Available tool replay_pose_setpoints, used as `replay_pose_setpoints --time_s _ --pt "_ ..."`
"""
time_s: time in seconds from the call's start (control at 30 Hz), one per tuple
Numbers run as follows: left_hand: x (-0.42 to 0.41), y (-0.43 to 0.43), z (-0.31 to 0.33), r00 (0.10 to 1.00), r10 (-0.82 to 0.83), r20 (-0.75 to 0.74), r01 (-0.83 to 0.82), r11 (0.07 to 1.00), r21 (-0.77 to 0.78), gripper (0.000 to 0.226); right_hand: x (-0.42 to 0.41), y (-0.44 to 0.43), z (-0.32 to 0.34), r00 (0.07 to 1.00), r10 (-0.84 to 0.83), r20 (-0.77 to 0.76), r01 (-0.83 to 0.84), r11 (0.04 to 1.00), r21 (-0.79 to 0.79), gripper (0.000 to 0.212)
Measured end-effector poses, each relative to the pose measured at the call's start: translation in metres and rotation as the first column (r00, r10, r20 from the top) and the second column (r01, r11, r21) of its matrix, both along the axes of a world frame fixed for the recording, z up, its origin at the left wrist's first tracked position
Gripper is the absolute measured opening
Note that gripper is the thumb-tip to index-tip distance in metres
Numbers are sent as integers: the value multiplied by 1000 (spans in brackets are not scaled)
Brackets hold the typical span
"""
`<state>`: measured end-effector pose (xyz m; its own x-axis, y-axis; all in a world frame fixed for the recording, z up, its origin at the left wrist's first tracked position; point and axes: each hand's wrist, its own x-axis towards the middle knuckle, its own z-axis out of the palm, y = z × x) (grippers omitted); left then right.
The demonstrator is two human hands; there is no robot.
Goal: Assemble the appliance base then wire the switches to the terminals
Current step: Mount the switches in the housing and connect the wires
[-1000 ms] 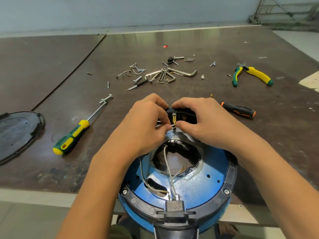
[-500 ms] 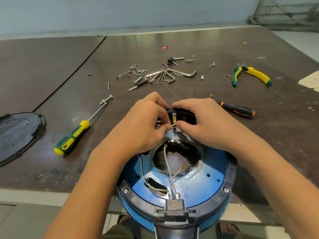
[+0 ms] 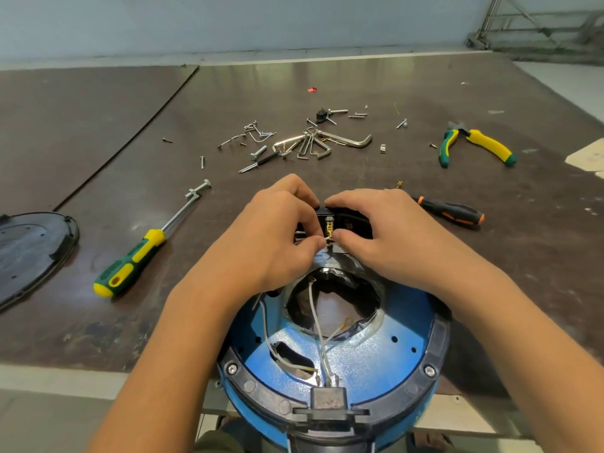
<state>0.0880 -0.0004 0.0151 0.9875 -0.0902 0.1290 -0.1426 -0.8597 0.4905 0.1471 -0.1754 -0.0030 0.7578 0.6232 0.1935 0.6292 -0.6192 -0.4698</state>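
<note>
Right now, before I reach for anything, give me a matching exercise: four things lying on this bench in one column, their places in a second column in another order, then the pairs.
Things
1. pliers
2. black cover
3. hex keys
4. orange-and-black screwdriver

Places
A. far left edge of the view
B. close beside the right hand, on its right
C. far right, well beyond the hands
D. far middle, among the loose hardware

Pairs: 1-C, 2-A, 3-D, 4-B
</note>
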Motion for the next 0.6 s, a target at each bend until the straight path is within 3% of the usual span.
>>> replay_pose_setpoints --time_s 0.47,0.6 --pt "2 0 -2 1000 12 -9 -13 1000 -16 19 -2 0 3 1000 -8 -4 8 1000 16 42" --pt "2 0 -2 1000 -20 -3 20 1000 9 12 -2 0 3 1000 -3 -3 3 1000 14 41"
